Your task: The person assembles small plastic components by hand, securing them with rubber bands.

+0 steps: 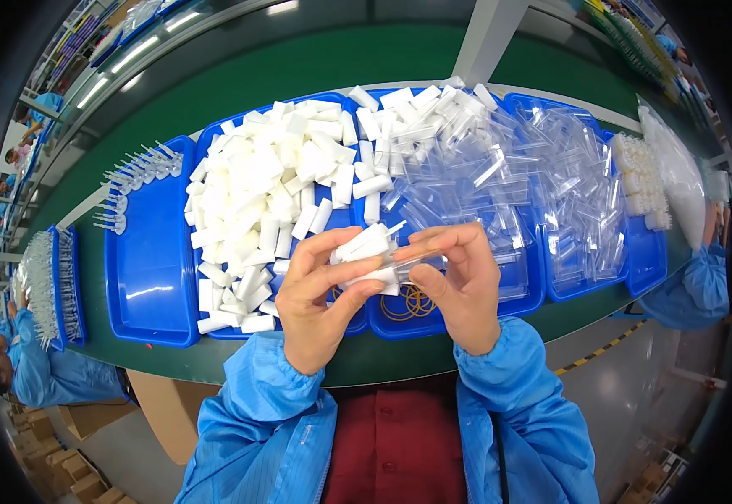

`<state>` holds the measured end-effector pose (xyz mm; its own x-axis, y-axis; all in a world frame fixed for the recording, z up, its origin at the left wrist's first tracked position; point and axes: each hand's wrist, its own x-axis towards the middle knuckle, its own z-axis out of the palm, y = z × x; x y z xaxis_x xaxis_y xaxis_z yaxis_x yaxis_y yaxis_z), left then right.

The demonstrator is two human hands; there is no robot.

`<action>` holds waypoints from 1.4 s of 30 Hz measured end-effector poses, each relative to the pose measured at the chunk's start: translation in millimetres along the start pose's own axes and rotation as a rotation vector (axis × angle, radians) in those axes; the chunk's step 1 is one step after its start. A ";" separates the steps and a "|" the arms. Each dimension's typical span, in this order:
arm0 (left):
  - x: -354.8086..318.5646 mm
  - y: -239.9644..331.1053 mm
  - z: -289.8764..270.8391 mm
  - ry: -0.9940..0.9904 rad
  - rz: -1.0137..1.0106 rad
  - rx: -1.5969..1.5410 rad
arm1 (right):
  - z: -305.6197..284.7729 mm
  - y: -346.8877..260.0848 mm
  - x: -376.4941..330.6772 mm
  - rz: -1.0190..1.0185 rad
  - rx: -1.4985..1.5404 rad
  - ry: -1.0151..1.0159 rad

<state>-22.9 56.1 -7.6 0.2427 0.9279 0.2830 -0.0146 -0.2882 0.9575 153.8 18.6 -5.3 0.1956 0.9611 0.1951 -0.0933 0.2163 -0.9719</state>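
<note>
My left hand pinches white foam blocks between its thumb and fingers, just above the front of the trays. A thin clear plastic piece lies between the thumb and fingers of my right hand, and its left end meets the foam. A narrow clear stem sticks up from the upper foam block. The fingers partly hide how these parts fit together. Tan rubber bands lie in the tray just below my hands.
A blue tray heaped with white foam blocks stands left of centre. Clear plastic pieces fill trays to the right. Small clear stemmed parts line the rim of the leftmost tray. Co-workers in blue sit at both sides.
</note>
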 end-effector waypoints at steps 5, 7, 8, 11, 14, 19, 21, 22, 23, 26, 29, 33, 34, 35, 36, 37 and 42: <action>-2.5 3.9 1.5 0.026 -0.057 -0.022 | -1.6 -1.8 -3.7 -0.413 -0.644 -0.018; -2.1 1.3 0.0 0.006 0.000 0.017 | 4.5 2.2 -4.0 -0.204 -0.306 0.018; -1.7 0.8 0.1 -0.010 0.059 0.057 | 5.9 4.1 -4.0 0.002 0.032 0.049; -1.8 5.3 1.8 -0.062 -0.035 0.007 | -3.7 8.5 -1.9 -0.277 -0.365 0.019; 4.1 14.3 -0.8 -0.187 -0.022 0.033 | -3.7 3.0 1.2 -0.123 -0.037 0.081; 7.6 20.2 -12.4 -0.347 -0.007 -0.030 | -19.6 -9.3 6.7 0.028 0.081 0.063; 4.2 16.7 -12.4 -0.350 0.027 -0.034 | -21.7 -10.2 6.4 -0.059 0.030 0.076; 2.6 16.0 -11.2 -0.342 0.058 -0.015 | -25.6 -10.3 3.6 -0.049 -0.006 0.081; 1.8 15.7 -9.6 -0.335 0.088 0.003 | -27.9 -10.1 0.9 -0.038 -0.043 0.087; 2.6 18.4 -7.1 -0.318 0.096 0.028 | -25.2 -4.5 -3.0 -0.185 -0.157 0.037; 2.1 15.3 -5.3 -0.310 0.135 0.020 | -27.3 -4.8 -2.1 -0.184 -0.167 -0.034; -0.6 14.1 -3.3 -0.333 0.172 0.036 | -32.5 -6.5 -0.4 -0.160 -0.184 -0.104; -0.9 14.2 -3.1 -0.328 0.181 0.022 | -31.3 -6.7 -1.6 -0.137 -0.151 -0.119; -1.3 13.5 -3.2 -0.321 0.190 0.009 | -30.9 -6.2 -2.5 -0.113 -0.117 -0.134; -1.9 11.5 -3.5 -0.321 0.191 0.010 | -31.3 -5.4 -3.3 -0.114 -0.117 -0.134; -2.6 8.8 -4.1 -0.335 0.206 0.013 | -31.9 -4.6 -3.9 -0.099 -0.118 -0.132; 4.9 12.8 -5.7 -0.377 0.210 0.143 | -38.0 -8.7 1.7 0.148 -0.027 -0.149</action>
<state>-27.4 58.3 6.4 0.5858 0.7021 0.4048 0.0265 -0.5158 0.8563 192.0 11.9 -1.5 0.0346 0.9973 0.0654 -0.0837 0.0681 -0.9942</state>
